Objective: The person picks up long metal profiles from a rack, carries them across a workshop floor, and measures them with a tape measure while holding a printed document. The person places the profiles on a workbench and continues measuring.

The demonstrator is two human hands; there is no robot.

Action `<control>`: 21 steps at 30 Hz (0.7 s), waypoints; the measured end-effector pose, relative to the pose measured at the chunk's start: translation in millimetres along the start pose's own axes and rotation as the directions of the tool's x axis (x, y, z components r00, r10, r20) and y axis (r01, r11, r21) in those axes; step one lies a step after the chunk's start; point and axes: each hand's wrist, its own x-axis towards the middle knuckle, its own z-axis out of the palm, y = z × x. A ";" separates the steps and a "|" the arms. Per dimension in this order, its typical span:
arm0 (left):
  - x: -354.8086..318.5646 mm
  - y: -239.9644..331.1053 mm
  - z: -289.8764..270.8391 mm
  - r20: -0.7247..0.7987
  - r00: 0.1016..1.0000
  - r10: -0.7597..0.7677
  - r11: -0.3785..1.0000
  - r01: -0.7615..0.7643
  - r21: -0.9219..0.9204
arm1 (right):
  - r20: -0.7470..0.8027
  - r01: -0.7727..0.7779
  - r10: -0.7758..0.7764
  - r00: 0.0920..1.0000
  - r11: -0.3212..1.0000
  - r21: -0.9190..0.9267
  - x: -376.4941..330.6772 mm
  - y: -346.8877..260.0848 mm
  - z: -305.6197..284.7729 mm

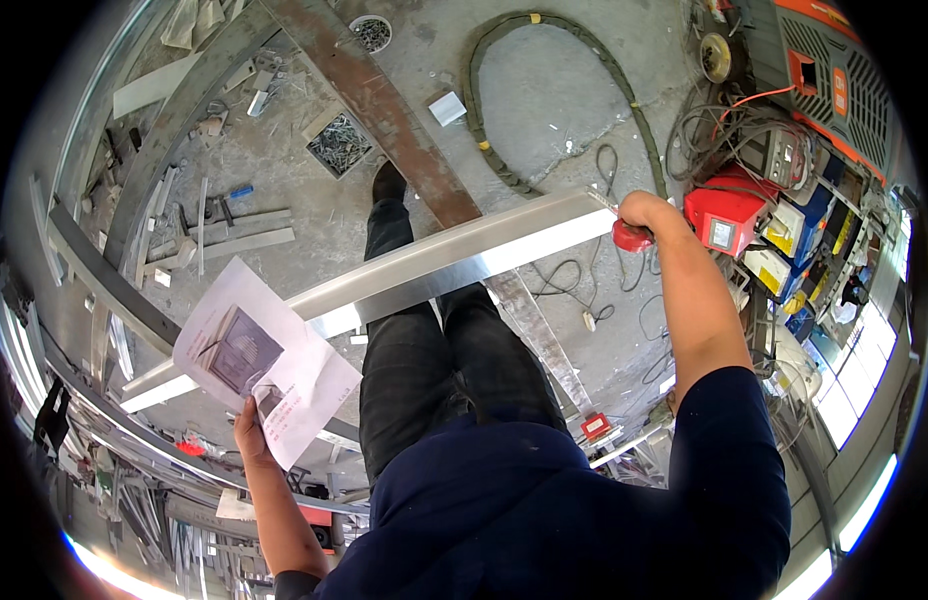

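Paper (286, 374), a white sheet with gray and red print, sits pinched in the nearly closed fingers of the left hand (252, 432), while the right hand (650, 212) curls its fingers around a round red tape measure (632, 238) at the right end of a long, shiny silver metal bar (454, 250) crossing in front of legs in black pants (409, 375).

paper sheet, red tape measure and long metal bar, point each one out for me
paper sheet (289, 362), head view, middle of its printed face
red tape measure (633, 238), head view, on its red case
long metal bar (449, 246), head view, on its upper face near mid-length
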 end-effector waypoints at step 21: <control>6.9 -2.3 -5.8 0.008 1.000 -0.028 0.999 0.029 -0.024 | 0.051 -0.023 0.025 0.998 0.999 -0.036 3.1 -2.3 -2.2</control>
